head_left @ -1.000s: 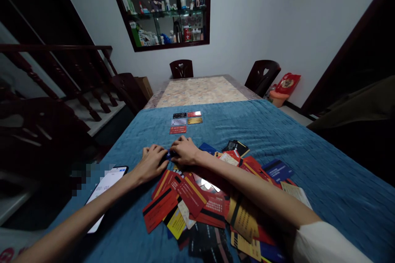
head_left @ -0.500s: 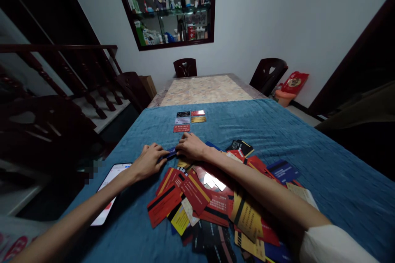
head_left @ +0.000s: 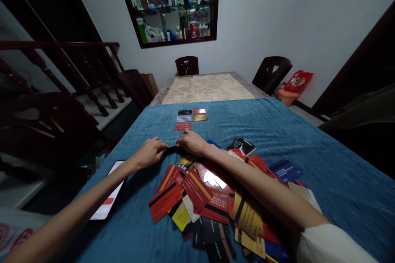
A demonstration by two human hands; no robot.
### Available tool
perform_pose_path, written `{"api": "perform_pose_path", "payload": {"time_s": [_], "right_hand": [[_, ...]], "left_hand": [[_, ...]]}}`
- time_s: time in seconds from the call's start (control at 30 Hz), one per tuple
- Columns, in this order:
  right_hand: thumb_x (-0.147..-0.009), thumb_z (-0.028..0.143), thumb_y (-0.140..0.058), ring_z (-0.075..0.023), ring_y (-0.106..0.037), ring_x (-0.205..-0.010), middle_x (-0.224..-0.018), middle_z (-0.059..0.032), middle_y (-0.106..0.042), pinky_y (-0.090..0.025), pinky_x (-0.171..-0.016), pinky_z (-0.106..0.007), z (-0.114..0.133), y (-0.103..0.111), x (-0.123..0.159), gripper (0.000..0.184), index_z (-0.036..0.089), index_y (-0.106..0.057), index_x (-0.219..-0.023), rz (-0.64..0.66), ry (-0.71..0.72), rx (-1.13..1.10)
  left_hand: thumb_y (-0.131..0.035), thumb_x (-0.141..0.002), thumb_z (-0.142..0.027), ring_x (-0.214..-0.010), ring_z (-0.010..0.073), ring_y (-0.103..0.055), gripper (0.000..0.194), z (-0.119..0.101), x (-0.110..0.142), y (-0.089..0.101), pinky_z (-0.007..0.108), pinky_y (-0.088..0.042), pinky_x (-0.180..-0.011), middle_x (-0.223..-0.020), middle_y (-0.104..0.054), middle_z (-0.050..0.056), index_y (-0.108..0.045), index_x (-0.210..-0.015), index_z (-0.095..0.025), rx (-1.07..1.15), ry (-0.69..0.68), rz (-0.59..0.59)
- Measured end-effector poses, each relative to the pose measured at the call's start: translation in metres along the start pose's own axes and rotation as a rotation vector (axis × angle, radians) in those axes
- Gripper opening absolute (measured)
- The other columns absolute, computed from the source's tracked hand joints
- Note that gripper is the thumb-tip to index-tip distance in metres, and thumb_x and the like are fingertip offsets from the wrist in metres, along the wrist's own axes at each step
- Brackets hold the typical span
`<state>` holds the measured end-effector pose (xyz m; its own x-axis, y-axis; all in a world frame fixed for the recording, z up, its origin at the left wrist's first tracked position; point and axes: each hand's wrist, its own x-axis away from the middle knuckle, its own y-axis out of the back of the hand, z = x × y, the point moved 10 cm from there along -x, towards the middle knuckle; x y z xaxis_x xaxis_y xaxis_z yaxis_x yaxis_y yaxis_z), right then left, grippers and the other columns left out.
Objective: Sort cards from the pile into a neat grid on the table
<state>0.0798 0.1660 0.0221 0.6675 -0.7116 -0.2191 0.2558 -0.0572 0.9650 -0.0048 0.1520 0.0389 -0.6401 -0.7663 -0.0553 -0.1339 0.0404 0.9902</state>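
The thin dark card (head_left: 171, 146) is between our two hands, in front of the loose pile of cards (head_left: 197, 192) and seen almost edge-on, so we cannot read its face or tell whether its lower edge touches the cloth. Our left hand (head_left: 151, 153) pinches its left end; our right hand (head_left: 191, 144) has its grip closed at the other end, some fingertips hidden. To handle it well, we should press lightly from both ends, since squeezing harder could bow it or make it slip, and tilt it enough to see its face. Just beyond our right hand, five cards lie in two columns: black, silver and red on the left, red and gold on the right. We would lift our knuckles clear of the nearest red card (head_left: 183, 126), and our right forearm clear of the pile beneath it. The blue cloth (head_left: 234, 121) covers our end of the desk (head_left: 212, 86), and it could drag under our wrists.
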Motion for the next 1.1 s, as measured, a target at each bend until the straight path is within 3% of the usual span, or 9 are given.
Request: {"api": "perform_pose_path", "payload": {"time_s": [0.27, 0.5, 0.8, 1.1], "right_hand": [[-0.091, 0.012, -0.052, -0.024, -0.057, -0.099, -0.099, -0.0098, -0.073, -0.038, -0.079, -0.031, -0.005, 0.002, -0.011, 0.029, 0.018, -0.073, -0.11, 0.018, -0.055, 0.043], [-0.092, 0.013, -0.049, -0.025, -0.057, -0.104, -0.103, -0.0122, -0.071, -0.04, -0.08, -0.031, -0.011, 0.001, -0.014, 0.031, 0.018, -0.07, -0.114, -0.022, -0.113, 0.064], [-0.097, 0.017, -0.041, -0.0264, -0.053, -0.11, -0.115, -0.0122, -0.068, -0.041, -0.083, -0.033, -0.013, -0.001, -0.019, 0.03, 0.017, -0.064, -0.115, -0.023, -0.162, 0.101], [-0.095, 0.019, -0.044, -0.0284, -0.051, -0.117, -0.128, -0.0145, -0.06, -0.043, -0.09, -0.04, -0.021, -0.008, -0.012, 0.042, 0.018, -0.048, -0.137, -0.051, -0.203, 0.14]], "left_hand": [[-0.043, -0.079, -0.005, -0.082, 0.0205, -0.06, 0.035, 0.008, -0.007, 0.005, 0.031, -0.047, -0.077, -0.078, -0.071, 0.007, -0.075, -0.085, -0.018, -0.067, -0.012, -0.054], [-0.044, -0.083, -0.011, -0.085, 0.0211, -0.061, 0.036, 0.024, -0.009, 0.004, 0.034, -0.05, -0.08, -0.087, -0.074, 0.009, -0.075, -0.1, -0.018, -0.015, 0.034, -0.146], [-0.042, -0.089, -0.014, -0.083, 0.0221, -0.061, 0.039, 0.027, -0.009, 0.008, 0.034, -0.049, -0.081, -0.09, -0.067, 0.009, -0.065, -0.12, -0.018, -0.116, 0.13, -0.234], [-0.046, -0.087, -0.014, -0.098, 0.026, -0.061, 0.036, 0.027, -0.01, -0.003, 0.038, -0.047, -0.086, -0.107, -0.068, 0.011, -0.056, -0.122, -0.017, -0.166, 0.177, -0.191]]}}
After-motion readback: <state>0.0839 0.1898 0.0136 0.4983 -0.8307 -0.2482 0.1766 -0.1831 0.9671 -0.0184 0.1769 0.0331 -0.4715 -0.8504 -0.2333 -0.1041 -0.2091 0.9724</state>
